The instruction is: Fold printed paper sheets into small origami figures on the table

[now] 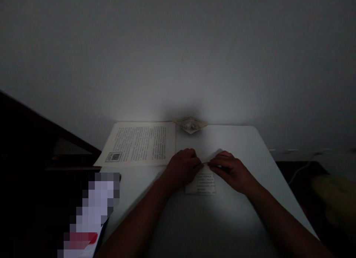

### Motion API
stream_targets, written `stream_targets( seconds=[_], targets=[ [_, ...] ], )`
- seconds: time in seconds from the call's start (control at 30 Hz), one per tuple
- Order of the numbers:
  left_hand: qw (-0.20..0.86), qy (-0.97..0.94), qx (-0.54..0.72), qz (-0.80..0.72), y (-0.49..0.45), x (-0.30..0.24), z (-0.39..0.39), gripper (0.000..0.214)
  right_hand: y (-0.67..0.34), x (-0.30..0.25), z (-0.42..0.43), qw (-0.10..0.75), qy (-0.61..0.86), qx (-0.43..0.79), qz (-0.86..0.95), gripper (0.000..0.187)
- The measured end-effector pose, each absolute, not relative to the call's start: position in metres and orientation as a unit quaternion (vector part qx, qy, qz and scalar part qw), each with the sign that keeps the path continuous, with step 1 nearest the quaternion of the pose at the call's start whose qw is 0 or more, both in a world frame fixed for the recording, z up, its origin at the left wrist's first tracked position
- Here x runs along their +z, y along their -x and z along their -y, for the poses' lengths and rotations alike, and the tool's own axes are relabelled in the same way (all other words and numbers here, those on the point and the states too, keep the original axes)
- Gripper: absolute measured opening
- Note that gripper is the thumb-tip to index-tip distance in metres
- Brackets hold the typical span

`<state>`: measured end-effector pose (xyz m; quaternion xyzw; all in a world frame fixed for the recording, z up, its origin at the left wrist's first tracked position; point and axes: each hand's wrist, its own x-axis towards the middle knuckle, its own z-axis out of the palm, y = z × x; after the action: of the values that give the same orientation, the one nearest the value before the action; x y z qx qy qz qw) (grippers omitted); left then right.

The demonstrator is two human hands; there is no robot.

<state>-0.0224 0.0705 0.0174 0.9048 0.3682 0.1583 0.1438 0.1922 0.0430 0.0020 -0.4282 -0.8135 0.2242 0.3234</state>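
Centre of the bench (239,139), a small printed paper (200,183) lies flat at its near end, its far edge lifted. The left hand (182,168) and right hand (232,170) meet there, fingers curled, tips pinching that raised edge between them. It looks like a fold being pressed in. A clean crease calls for lined-up edges and firm fingertip pressure. To the left lies a large printed sheet (140,143), and a folded paper shape (190,124) sits by the wall.

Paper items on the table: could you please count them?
3: printed sheet far left; folded paper shape at far edge; small printed piece under left hand and right hand. More may hide in darkness.
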Motion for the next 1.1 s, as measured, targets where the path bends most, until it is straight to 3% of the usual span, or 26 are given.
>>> stream_targets(
  seconds=[0.17, 0.37, 0.6, 1.1],
  targets=[
    [0.088, -0.909, 0.143, -0.381, 0.017, 0.010, -0.075, 0.020, -0.195, 0.001, -0.044, 0.315, 0.448, 0.174, 0.818, 0.013],
    [0.052, -0.910, 0.132, -0.390, 0.016, 0.006, -0.074, 0.017, -0.193, 0.004, -0.040, 0.412, 0.467, 0.209, 0.754, 0.006],
    [0.031, -0.904, 0.124, -0.407, 0.015, 0.004, -0.074, 0.017, -0.192, -0.001, -0.051, 0.340, 0.483, 0.188, 0.785, 0.002],
    [0.015, -0.898, 0.109, -0.427, 0.014, 0.006, -0.071, 0.018, -0.196, -0.001, -0.037, 0.314, 0.456, 0.150, 0.819, 0.015]
  ],
)
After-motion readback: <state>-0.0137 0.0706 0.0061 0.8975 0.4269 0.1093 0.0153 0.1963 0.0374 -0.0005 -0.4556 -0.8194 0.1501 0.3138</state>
